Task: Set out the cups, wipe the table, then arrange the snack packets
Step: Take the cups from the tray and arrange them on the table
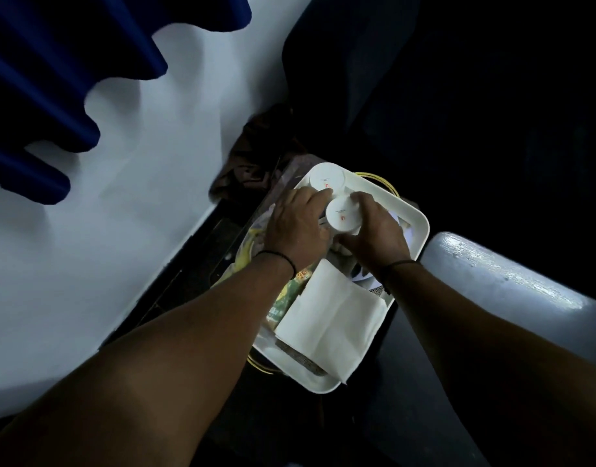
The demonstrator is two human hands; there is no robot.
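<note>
A white tray on the floor holds two upturned white cups, a folded white cloth and green and yellow snack packets. My right hand grips the nearer cup from its right side. My left hand reaches over the tray's left part, its fingers against the nearer cup and touching the base of the farther cup. Whether the left hand grips either cup is hidden by its back.
A white wall runs along the left, with a blue curtain hanging at the top left. A grey padded armrest or seat edge lies to the right of the tray. A dark brown cloth is bunched behind the tray.
</note>
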